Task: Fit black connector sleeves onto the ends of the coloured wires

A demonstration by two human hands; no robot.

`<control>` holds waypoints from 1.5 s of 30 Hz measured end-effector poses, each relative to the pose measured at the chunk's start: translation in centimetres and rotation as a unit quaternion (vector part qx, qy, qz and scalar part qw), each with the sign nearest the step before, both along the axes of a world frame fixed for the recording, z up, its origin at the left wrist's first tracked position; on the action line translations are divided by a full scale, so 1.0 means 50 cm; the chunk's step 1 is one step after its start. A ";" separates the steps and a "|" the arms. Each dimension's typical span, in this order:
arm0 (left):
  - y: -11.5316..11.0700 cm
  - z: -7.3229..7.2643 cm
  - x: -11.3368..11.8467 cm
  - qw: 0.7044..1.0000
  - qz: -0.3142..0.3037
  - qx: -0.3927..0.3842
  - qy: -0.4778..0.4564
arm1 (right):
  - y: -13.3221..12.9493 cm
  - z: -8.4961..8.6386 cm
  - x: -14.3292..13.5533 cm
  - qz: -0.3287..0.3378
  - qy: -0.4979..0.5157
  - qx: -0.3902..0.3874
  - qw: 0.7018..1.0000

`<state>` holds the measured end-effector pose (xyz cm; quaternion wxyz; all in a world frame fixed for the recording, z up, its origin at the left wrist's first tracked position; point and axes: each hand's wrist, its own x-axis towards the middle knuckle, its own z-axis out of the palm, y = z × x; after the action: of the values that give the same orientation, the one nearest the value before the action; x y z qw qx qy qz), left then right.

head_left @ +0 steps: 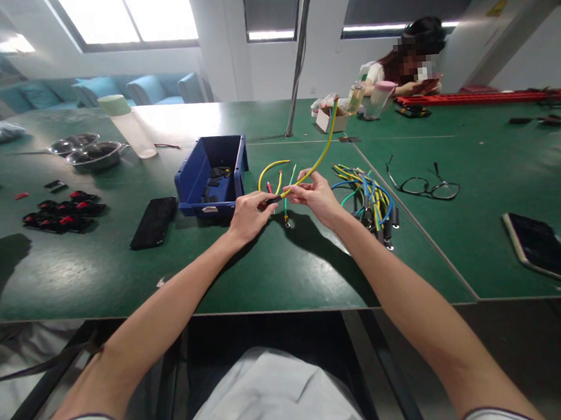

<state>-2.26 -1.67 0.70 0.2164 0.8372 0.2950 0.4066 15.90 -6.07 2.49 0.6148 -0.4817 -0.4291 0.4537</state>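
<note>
A yellow wire [327, 147] runs between my hands, its free end curving up to the right. My left hand [252, 217] pinches it at a short black sleeve [272, 200]. The fingers of my right hand [317, 197] are closed around the wire a little farther along. On the table beneath lie another yellow wire [272, 165] and a green wire [286, 211] with a metal ring terminal. Right of my right hand rests a bundle of yellow, blue and green wires [374, 196], with black sleeves and ring terminals at the near end.
Left of my hands stands a blue bin [195, 207] with small black parts inside. A black phone [153, 223], black-and-red parts [62, 214], metal bowls [96, 157] and a bottle [131, 128] lie farther left. Glasses [427, 187] and another phone [540, 248] lie right. A person [391, 75] sits opposite.
</note>
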 end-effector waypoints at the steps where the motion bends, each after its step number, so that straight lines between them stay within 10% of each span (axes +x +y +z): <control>1: 0.000 0.001 0.000 1.000 -0.001 0.000 -0.001 | -0.001 0.002 0.000 -0.002 0.001 -0.003 1.000; 30: -0.005 0.005 0.004 1.000 -0.001 -0.002 -0.009 | 0.001 -0.006 0.001 0.048 0.040 -0.029 0.998; 45: -0.003 0.005 -0.001 1.000 0.008 -0.005 -0.007 | 0.012 -0.017 0.004 -0.039 0.007 -0.013 0.999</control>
<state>-2.31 -1.82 0.93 0.2193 0.8305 0.3025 0.4131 16.12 -5.45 1.65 0.6289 -0.5023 -0.3997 0.4387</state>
